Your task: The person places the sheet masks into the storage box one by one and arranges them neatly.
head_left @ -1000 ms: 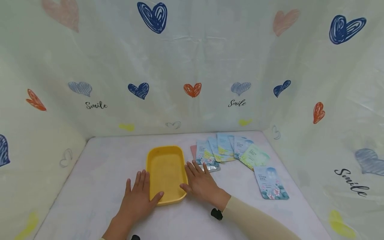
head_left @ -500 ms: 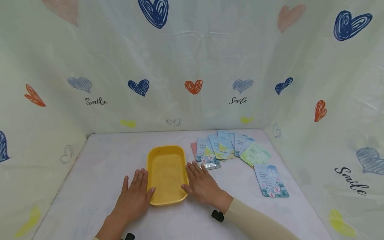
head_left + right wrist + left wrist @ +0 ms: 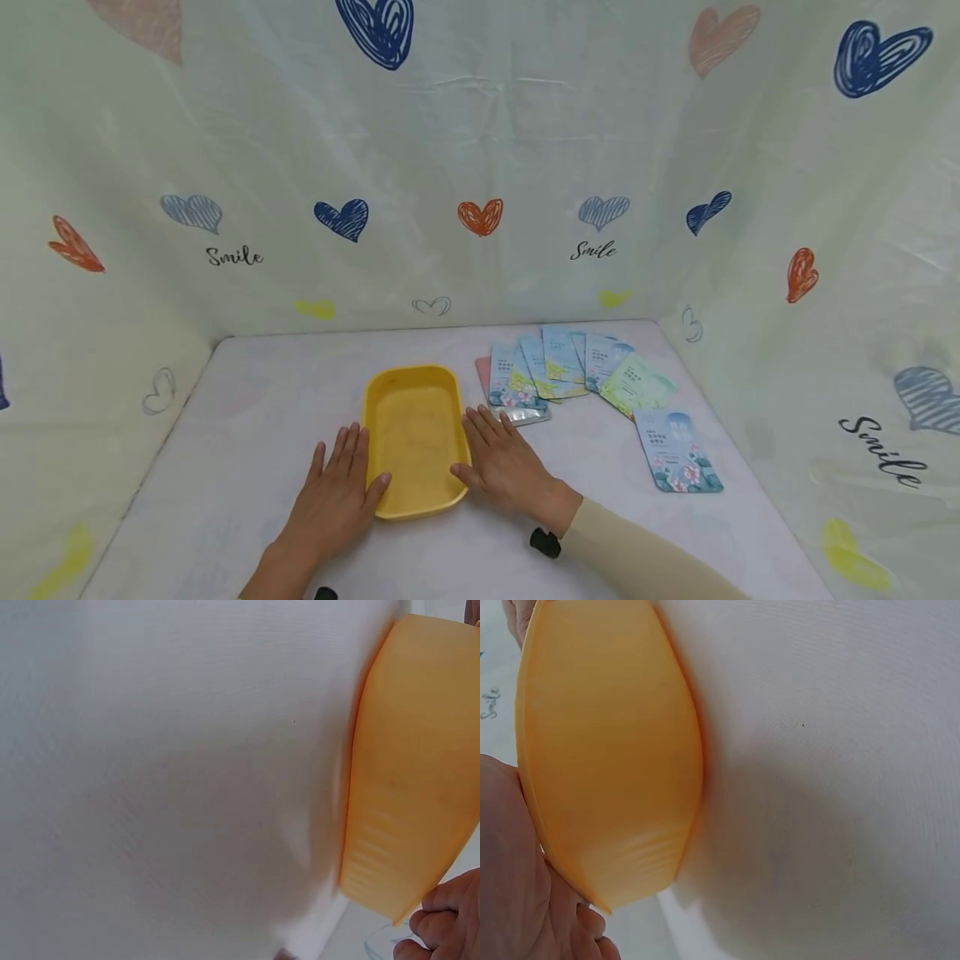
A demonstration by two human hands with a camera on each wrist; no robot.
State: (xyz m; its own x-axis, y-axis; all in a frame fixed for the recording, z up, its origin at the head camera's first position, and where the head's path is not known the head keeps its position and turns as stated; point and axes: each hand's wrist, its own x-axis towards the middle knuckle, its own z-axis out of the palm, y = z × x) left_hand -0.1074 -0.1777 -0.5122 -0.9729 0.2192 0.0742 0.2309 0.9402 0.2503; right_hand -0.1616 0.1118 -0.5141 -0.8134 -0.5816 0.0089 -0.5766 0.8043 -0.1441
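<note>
The head view looks forward and down from above and behind the left hand [image 3: 327, 493] and right hand [image 3: 508, 468], taking in the desk [image 3: 247, 417] around them. The wrist views, turned sideways, look from low and close at the yellow tray [image 3: 416, 450] between the hands, sharing its outer wall nearest the wrists.

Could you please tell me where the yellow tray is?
In the head view, the yellow tray is between the left hand and right hand, left of the printed sachets.

Left hand [image 3: 333, 492], right hand [image 3: 508, 467] flank yellow tray [image 3: 416, 442]; packets [image 3: 636, 387] farther right.
</note>
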